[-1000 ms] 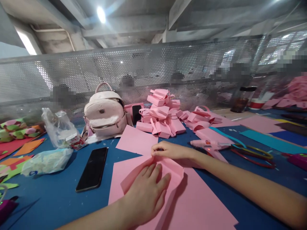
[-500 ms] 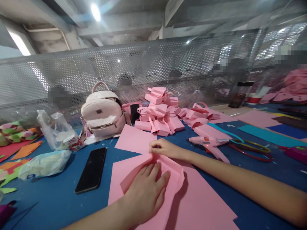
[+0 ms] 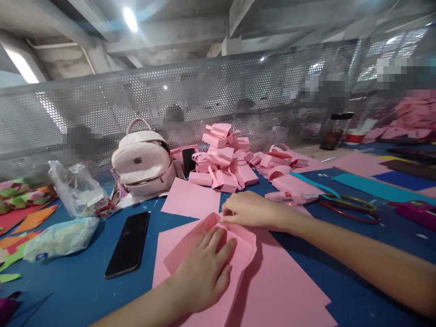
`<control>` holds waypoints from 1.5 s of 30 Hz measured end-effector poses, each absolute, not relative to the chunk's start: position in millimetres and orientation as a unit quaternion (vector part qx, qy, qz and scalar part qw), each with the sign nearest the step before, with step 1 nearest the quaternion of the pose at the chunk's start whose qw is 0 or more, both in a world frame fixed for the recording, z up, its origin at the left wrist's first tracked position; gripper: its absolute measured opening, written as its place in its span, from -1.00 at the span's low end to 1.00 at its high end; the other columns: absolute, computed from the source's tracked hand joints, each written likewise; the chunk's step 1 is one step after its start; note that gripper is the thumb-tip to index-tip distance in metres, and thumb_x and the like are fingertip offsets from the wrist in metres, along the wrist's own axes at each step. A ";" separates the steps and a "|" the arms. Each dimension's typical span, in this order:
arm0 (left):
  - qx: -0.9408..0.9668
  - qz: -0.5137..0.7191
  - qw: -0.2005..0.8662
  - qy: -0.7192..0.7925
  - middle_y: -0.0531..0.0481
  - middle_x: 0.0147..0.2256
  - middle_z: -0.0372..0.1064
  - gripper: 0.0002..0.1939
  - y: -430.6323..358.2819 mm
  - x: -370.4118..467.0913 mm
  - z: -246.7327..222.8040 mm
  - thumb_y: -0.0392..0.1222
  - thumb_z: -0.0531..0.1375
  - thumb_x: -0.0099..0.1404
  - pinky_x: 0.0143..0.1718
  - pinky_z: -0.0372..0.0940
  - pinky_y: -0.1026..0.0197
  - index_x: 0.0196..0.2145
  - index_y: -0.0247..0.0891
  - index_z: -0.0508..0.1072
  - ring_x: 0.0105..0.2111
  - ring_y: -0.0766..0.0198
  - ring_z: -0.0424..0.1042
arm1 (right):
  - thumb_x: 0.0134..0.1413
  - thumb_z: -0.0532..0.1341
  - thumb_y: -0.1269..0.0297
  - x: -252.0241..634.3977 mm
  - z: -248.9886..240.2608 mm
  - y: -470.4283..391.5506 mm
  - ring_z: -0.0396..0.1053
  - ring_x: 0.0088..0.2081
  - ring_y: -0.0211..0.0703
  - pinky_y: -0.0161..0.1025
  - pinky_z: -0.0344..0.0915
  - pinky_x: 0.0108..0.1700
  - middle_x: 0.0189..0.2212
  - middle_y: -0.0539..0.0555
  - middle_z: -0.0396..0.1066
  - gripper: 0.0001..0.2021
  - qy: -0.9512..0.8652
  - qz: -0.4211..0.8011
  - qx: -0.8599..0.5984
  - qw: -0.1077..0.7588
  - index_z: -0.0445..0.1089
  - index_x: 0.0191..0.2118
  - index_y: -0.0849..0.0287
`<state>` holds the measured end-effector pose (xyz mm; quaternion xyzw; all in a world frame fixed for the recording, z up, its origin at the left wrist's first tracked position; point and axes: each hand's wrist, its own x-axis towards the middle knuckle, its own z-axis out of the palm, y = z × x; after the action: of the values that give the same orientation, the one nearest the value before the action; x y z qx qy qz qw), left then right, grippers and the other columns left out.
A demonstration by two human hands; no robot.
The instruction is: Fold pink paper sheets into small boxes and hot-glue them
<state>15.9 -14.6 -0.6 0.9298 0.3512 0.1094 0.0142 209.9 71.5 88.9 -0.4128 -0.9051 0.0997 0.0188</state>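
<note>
A partly folded pink paper [image 3: 243, 247] lies over larger flat pink sheets [image 3: 282, 281] on the blue table. My left hand [image 3: 204, 268] rests on the folded paper, palm down with its fingers spread. At the paper's far corner, my right hand [image 3: 247, 210] has its fingers curled together, pinching the edge. Just beyond the hands is another flat pink sheet [image 3: 192, 197]. A pink glue gun [image 3: 289, 198] lies right of my right hand, partly hidden by it.
A black phone [image 3: 128, 244], a plastic packet [image 3: 61, 238] and a pale backpack [image 3: 143, 163] stand or lie at left. Behind the hands rises a heap of folded pink paper pieces [image 3: 223, 159]. Scissors [image 3: 354, 206] and a purple tool [image 3: 417, 213] are at right.
My right hand has shifted slightly right and now covers more of the glue gun. My left hand has moved a little left and nearer with the paper. The whole view has shifted slightly.
</note>
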 end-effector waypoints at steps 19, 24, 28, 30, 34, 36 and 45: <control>0.781 0.274 0.396 0.398 -0.14 -0.03 0.53 -0.69 36.1 -39.8 76.2 -0.04 0.20 0.38 0.00 0.30 0.14 -0.04 -0.24 0.57 -0.05 0.07 0.47 | 0.12 0.28 0.12 200.4 89.6 63.8 0.27 -0.45 -0.21 -0.29 -0.09 -0.47 -0.50 0.00 0.39 -0.75 -0.924 0.123 -0.360 -0.033 0.44 -0.45 0.19; 0.729 0.257 0.524 0.357 -0.05 -0.44 0.46 -0.45 46.1 -35.2 52.0 0.28 0.21 0.30 -0.27 0.29 0.22 -0.45 -0.33 0.55 -0.40 0.22 0.36 | 0.14 0.27 0.10 197.0 92.0 57.6 0.07 -0.57 -0.31 -0.27 -0.15 -0.48 -0.66 -0.10 0.12 -0.59 -0.918 0.156 -0.363 0.005 0.19 -0.60 0.17; 0.690 0.299 0.554 0.358 0.13 -0.64 0.13 -0.34 47.5 -31.4 40.8 0.37 0.22 0.24 -0.45 0.15 0.29 -0.64 -0.31 0.36 -0.57 0.37 0.08 | 0.29 0.16 0.10 198.2 91.7 60.3 0.05 -0.58 -0.34 -0.27 -0.14 -0.47 -0.66 -0.11 0.08 -0.53 -0.918 0.191 -0.346 0.025 0.10 -0.61 0.18; 0.669 0.319 0.571 0.353 0.13 -0.63 0.13 -0.34 49.0 -31.3 33.9 0.38 0.24 0.21 -0.45 0.14 0.30 -0.64 -0.31 0.35 -0.57 0.38 0.09 | 0.32 0.12 0.15 198.3 91.5 61.5 0.01 -0.58 -0.36 -0.27 -0.15 -0.47 -0.67 -0.12 0.04 -0.53 -0.919 0.207 -0.333 0.033 0.07 -0.60 0.18; 0.628 0.345 0.613 0.334 0.05 -0.55 0.32 -0.35 51.5 -31.7 20.0 0.41 0.33 0.08 -0.42 0.20 0.31 -0.49 -0.35 0.50 -0.54 0.35 0.24 | 0.30 0.12 0.28 196.1 92.2 58.8 -0.06 -0.60 -0.38 -0.26 -0.17 -0.49 -0.68 -0.14 -0.05 -0.56 -0.918 0.234 -0.317 0.049 0.01 -0.61 0.18; 0.609 0.352 0.633 0.323 0.02 -0.51 0.39 -0.35 51.5 -31.2 16.0 0.40 0.40 -0.03 -0.41 0.22 0.32 -0.41 -0.35 0.54 -0.52 0.34 0.30 | 0.29 0.12 0.30 194.6 92.8 55.1 -0.06 -0.61 -0.38 -0.27 -0.16 -0.49 -0.70 -0.14 -0.04 -0.56 -0.915 0.245 -0.316 0.054 0.02 -0.61 0.18; 0.559 0.373 0.682 0.289 0.05 -0.54 0.38 -0.38 43.5 -22.9 15.6 0.32 0.49 -0.13 -0.49 0.19 0.37 -0.46 -0.34 0.53 -0.59 0.40 0.29 | 0.35 0.09 0.24 190.4 95.1 41.0 0.03 -0.64 -0.41 -0.32 -0.11 -0.51 -0.72 -0.14 0.08 -0.55 -0.908 0.278 -0.306 0.076 0.08 -0.60 0.18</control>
<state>-22.9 43.5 15.6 0.5591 0.2892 0.3727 0.6818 190.4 41.0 95.1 -0.3059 -0.9075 0.2776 0.0761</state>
